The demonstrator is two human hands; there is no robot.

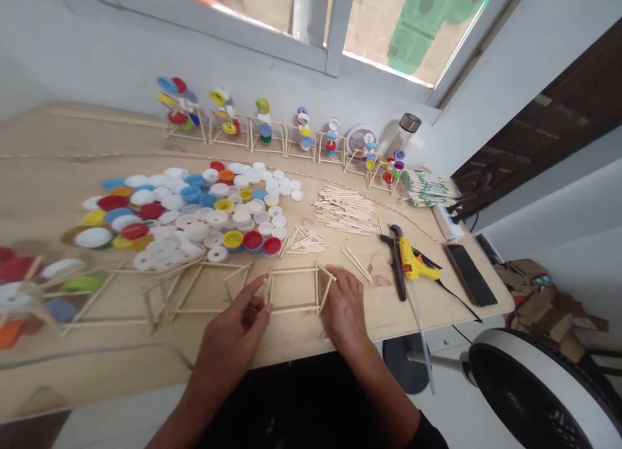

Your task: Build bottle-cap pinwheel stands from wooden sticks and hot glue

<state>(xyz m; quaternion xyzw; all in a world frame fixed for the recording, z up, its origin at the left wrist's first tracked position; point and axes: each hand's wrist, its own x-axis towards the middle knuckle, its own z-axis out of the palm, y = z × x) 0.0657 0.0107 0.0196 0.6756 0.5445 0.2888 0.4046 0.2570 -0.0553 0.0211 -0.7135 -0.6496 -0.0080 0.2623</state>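
Observation:
A small frame of thin wooden sticks stands on the table in front of me, with upright stick pieces at both ends. My left hand pinches the upright at its left end between thumb and fingers. Around the right end curls my right hand, its fingertips partly hidden behind the slanted sticks. To the left stands a second stick frame, near my left hand. Loose sticks lie beyond my right hand, and a small pile of short sticks lies behind the held frame.
Bottle caps cover the table's left middle. Stick stands with cap wheels line the wall. A larger stick pile, yellow glue gun, phone, power strip and bottle are rightward. A fan stands beside the table.

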